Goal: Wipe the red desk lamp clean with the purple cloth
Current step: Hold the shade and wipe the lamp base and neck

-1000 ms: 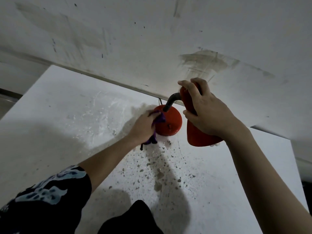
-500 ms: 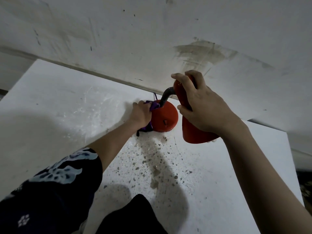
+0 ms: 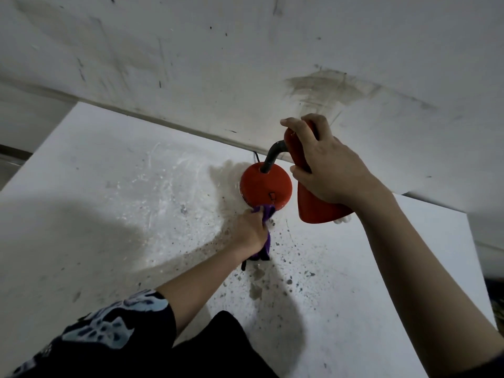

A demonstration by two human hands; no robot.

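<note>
The red desk lamp stands on a white table near the wall. Its round red base (image 3: 266, 186) carries a dark bent neck (image 3: 272, 156) that leads to the red cone shade (image 3: 313, 205), which points downward. My right hand (image 3: 327, 165) grips the top of the shade from above. My left hand (image 3: 249, 233) is closed on the bunched purple cloth (image 3: 266, 214) and presses it against the near lower edge of the base. A tail of cloth hangs below my fist.
The white table (image 3: 109, 200) is speckled with dirt and stains in front of the lamp. A stained white wall (image 3: 245, 64) rises right behind it. A thin dark cord (image 3: 255, 156) runs off behind the base. The table's right edge is near my right forearm.
My left hand with the cloth has slid from the base's upper left side, near the neck, around to its near lower edge. My right hand keeps its grip on the shade.
</note>
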